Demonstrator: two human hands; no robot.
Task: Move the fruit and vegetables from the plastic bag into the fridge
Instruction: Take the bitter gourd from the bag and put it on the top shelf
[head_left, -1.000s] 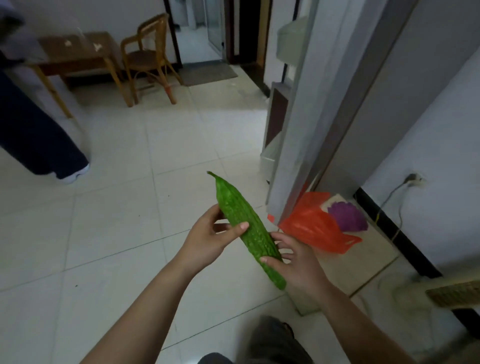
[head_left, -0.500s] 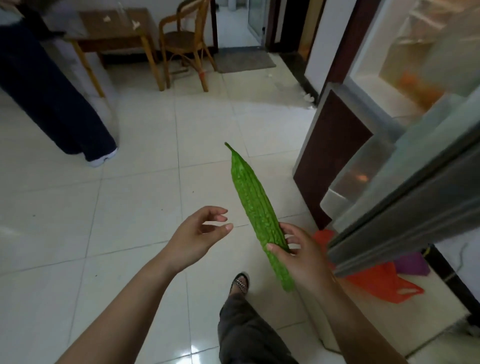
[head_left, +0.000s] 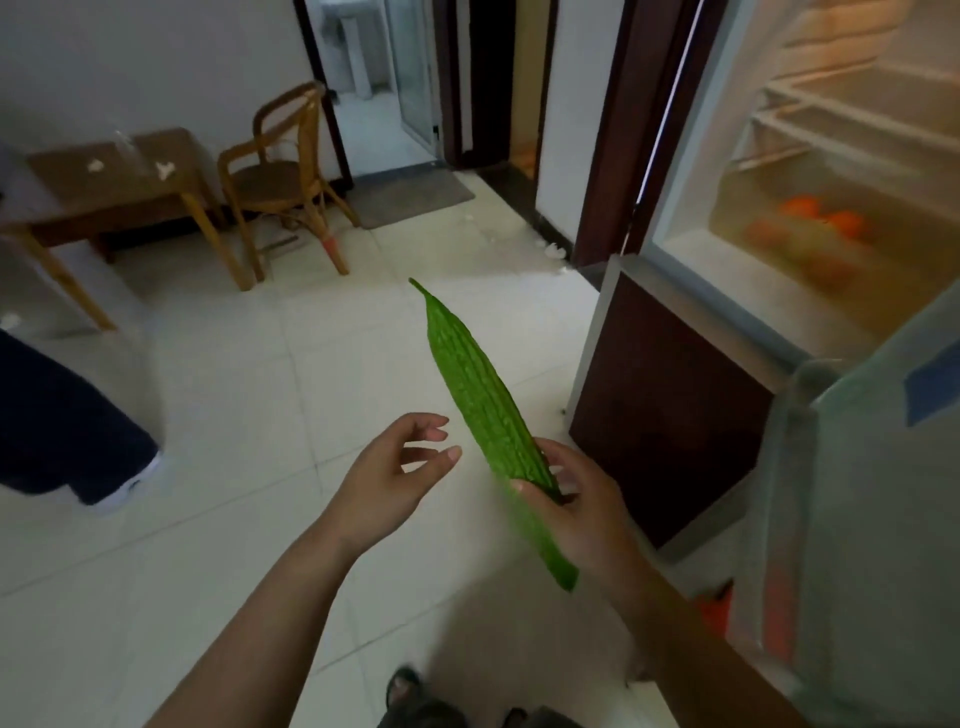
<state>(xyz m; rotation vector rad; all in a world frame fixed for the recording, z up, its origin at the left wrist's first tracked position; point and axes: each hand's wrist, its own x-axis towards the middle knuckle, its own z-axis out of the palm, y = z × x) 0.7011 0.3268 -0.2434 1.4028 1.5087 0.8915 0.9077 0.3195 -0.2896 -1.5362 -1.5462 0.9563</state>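
Observation:
A long green bitter gourd (head_left: 470, 387) points up and away from me, its pointed tip toward the far floor. My right hand (head_left: 576, 506) grips its lower half. My left hand (head_left: 389, 480) hovers just left of the gourd with fingers apart, holding nothing. The fridge (head_left: 670, 239) stands open at the right, with several orange fruits (head_left: 826, 223) behind a clear drawer front. A sliver of the orange plastic bag (head_left: 714, 605) shows low on the right, mostly hidden by the fridge door (head_left: 852, 519).
A brown lower fridge door (head_left: 660, 410) juts out beside the gourd. A wooden table (head_left: 104, 187) and rattan chair (head_left: 280, 176) stand at the back left. Another person's dark trouser leg and shoe (head_left: 67, 441) are at the left. My feet (head_left: 405, 686) are below.
My left hand let go of the gourd and opened. My view rose from the bag toward the fridge interior, and my right hand carried the gourd up and to the right.

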